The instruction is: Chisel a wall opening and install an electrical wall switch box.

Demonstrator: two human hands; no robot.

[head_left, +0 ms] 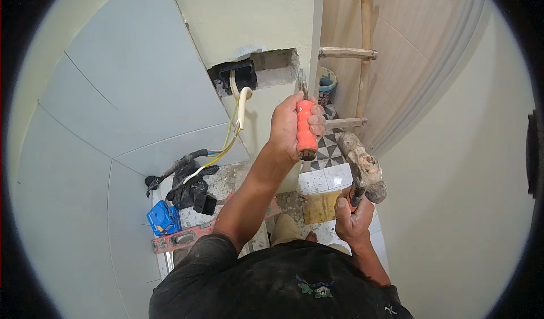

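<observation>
My left hand (281,127) is wrapped round the orange ribbed grip of a chisel (306,127). The chisel's metal tip points up at the wall, by the right end of a rectangular recess (276,68) cut in the plaster. Lower on the right, my right hand (355,221) grips a hammer (362,169) by its handle, the worn, dusty head raised and apart from the chisel. Inside the recess's left part sits a black electrical box (241,74). White and yellow-green cables (242,109) hang out of it.
A wooden ladder (364,58) leans at the right, with a paint bucket (327,83) behind it. On the dusty floor lie a black plastic bag (184,188), a blue box (163,217), a red spirit level (184,238) and a yellowish board (322,207). Grey panels (141,75) cover the left wall.
</observation>
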